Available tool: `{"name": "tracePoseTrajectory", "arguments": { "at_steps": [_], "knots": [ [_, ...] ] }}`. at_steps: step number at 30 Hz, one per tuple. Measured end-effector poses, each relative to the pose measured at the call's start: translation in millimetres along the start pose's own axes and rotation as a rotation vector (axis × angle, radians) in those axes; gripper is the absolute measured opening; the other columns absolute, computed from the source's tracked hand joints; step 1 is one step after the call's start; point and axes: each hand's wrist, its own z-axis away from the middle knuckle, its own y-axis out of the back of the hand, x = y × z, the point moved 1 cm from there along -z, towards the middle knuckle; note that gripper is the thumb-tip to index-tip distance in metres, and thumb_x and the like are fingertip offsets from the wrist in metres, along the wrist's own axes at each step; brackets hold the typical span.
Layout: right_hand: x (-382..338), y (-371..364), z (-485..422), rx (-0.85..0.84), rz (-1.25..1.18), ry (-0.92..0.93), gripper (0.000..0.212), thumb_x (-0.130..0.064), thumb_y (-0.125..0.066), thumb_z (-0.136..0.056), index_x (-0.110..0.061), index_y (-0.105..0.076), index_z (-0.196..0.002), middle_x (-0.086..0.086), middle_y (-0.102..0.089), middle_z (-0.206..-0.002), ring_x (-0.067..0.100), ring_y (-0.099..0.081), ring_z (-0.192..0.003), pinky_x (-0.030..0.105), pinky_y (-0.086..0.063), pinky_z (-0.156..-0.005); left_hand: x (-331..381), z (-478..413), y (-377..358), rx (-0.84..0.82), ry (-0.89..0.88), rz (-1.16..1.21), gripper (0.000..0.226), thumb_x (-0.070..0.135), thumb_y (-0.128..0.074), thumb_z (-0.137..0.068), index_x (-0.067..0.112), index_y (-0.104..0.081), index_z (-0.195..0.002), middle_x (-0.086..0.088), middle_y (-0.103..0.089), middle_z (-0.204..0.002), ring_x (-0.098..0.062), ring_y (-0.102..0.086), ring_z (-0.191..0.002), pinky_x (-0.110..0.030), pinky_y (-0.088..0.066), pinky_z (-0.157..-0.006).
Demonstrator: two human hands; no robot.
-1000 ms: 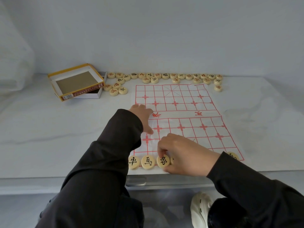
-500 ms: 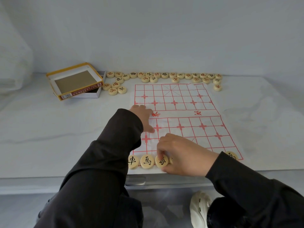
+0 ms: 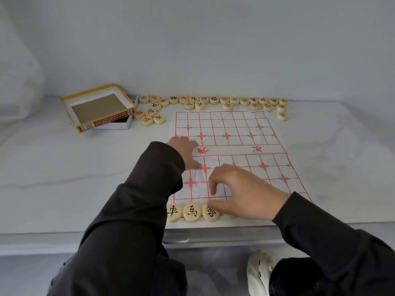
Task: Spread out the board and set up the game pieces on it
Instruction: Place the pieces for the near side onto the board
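— What writing can be read?
— Black 車 on the leftmost near piece (image 3: 172,211) and black 馬 on the piece beside it (image 3: 192,212). Red 界 and 河 on the board (image 3: 235,149), in its middle band.
— Anything else?
— Far pieces (image 3: 213,100) and box label (image 3: 106,121): too small.

Left sleeve (image 3: 132,210), right sleeve (image 3: 333,242): black, long, loose, cuffs at wrists. Below the table (image 3: 53,189) edge: white clog (image 3: 259,272) with vent holes, dark trouser leg (image 3: 299,278).
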Motion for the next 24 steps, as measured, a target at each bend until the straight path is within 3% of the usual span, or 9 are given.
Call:
{"name": "tracePoseTrajectory", "arguments": {
  "at_steps": [9, 12, 15, 24],
  "knots": [
    [17, 26, -17, 0.208, -0.073, -0.026, 0.003, -0.023, -0.060, -0.089, -0.022, -0.062, -0.090, -0.012, -0.059, -0.095, 0.002, -0.052, -0.094, 0.019, -0.041, -0.086, -6, -5, 8, 0.098, 0.014, 0.147, 0.065, 0.042, -0.055, -0.089, 0.022, -0.028, -0.145, -0.005, -0.030, -0.150, -0.024, -0.035, -0.133, -0.036, -0.034, -0.107],
    [20, 37, -34, 0.223, -0.044, -0.055, 0.004, -0.022, -0.058, -0.090, -0.024, -0.061, -0.091, -0.013, -0.058, -0.094, 0.001, -0.051, -0.092, 0.013, -0.040, -0.082, -10, -9, 8, 0.181, 0.068, 0.180, 0.067, 0.041, -0.056, -0.089, 0.022, -0.026, -0.146, -0.005, -0.027, -0.151, -0.025, -0.034, -0.133, -0.038, -0.036, -0.106],
    [25, 45, -57, 0.207, 0.028, -0.084, 0.010, -0.022, -0.055, -0.092, -0.021, -0.064, -0.098, -0.011, -0.057, -0.097, 0.004, -0.052, -0.094, 0.017, -0.042, -0.084, -15, -14, 8, 0.248, 0.094, 0.232, 0.067, 0.039, -0.057, -0.089, 0.023, -0.025, -0.146, -0.004, -0.025, -0.152, -0.025, -0.033, -0.134, -0.039, -0.038, -0.105],
    [56, 69, -124, 0.247, 0.086, -0.215, 0.023, -0.015, -0.052, -0.091, -0.014, -0.063, -0.111, 0.001, -0.060, -0.117, 0.014, -0.053, -0.106, 0.025, -0.040, -0.085, -26, -13, 27, 0.443, 0.096, 0.340, 0.065, 0.034, -0.052, -0.093, 0.023, -0.018, -0.147, -0.004, -0.003, -0.157, -0.026, -0.009, -0.144, -0.042, -0.024, -0.112]
  ]
}}
